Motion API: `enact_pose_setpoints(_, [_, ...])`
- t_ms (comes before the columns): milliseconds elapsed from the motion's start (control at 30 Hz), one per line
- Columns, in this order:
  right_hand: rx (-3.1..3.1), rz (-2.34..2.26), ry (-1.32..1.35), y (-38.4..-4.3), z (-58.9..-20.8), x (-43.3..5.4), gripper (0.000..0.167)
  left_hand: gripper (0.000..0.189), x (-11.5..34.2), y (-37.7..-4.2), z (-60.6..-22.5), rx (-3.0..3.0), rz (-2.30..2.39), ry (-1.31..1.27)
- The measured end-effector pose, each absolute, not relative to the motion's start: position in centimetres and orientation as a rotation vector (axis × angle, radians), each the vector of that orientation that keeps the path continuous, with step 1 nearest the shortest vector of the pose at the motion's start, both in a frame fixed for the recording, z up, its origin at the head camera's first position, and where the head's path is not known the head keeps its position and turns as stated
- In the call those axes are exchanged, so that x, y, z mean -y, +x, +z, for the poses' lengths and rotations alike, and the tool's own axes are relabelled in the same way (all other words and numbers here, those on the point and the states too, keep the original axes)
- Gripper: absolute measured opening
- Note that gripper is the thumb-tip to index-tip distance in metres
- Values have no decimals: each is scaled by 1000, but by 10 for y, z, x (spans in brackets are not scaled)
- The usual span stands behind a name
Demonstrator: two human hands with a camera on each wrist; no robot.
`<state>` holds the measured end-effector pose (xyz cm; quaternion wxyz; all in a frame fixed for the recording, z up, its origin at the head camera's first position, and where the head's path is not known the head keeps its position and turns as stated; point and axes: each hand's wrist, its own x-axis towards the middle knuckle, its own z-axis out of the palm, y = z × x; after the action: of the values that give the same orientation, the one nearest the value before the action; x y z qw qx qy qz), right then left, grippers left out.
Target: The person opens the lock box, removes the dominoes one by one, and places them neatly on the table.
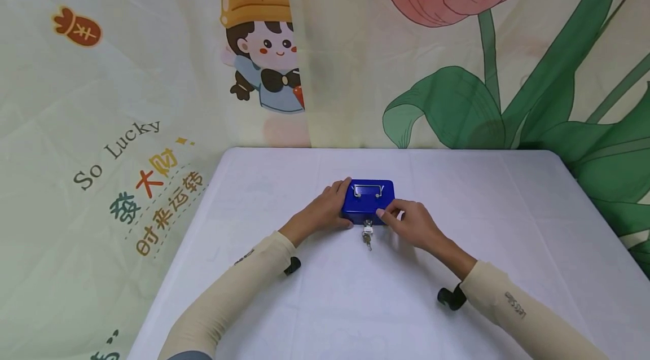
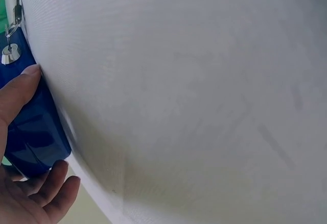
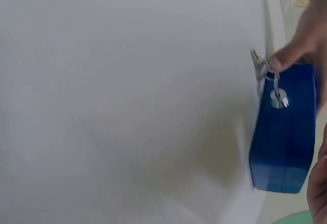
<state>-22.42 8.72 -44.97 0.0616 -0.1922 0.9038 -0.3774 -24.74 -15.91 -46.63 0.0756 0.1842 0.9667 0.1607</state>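
Note:
A small blue metal cash box (image 1: 363, 213) sits on the table, its wire handle (image 1: 369, 186) folded flat on the lid. A key (image 1: 367, 230) stands in the front lock (image 3: 279, 99), with more keys (image 3: 257, 63) hanging from its ring. My left hand (image 1: 327, 206) grips the box's left end, thumb (image 2: 25, 83) on the front face and fingers around the side. My right hand (image 1: 413, 223) is at the right front corner, thumb and index finger close to the lid's edge with a gap between them. Whether those fingertips touch the lid is hard to tell.
A white cloth covers the table (image 1: 304, 303), which has rounded far corners. Behind it hangs a printed curtain (image 1: 345, 66) with a cartoon figure and a large tulip. Small black cameras (image 1: 451, 297) sit under both sleeved wrists.

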Motion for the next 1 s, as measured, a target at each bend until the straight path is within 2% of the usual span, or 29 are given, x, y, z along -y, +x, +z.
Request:
enact_pose_setpoints(67, [-2774, -1139, -577, -228, -445, -89, 27, 117, 159, -247, -466, -2901, 491, 552])
enact_pose_setpoints(133, [-2810, -1117, -569, -233, -442, -91, 34, 117, 159, -248, -466, -2901, 495, 550])
enact_pose_setpoints(333, [-2833, -1019, -527, -244, -445, -96, 75, 116, 159, -247, -466, -2894, 528, 537])
enact_pose_setpoints(500, [-2814, -961, -516, -249, -452, -96, 97, 116, 159, -246, -466, -2886, 543, 530])
enact_pose_setpoints(733, [-2781, -891, -534, -257, -457, -96, 116, 116, 160, -247, -466, -2891, 533, 565])
enact_pose_setpoints(1000, [-2706, -866, -562, -265, -462, -97, 126, 116, 161, -246, -468, -2887, 548, 560])
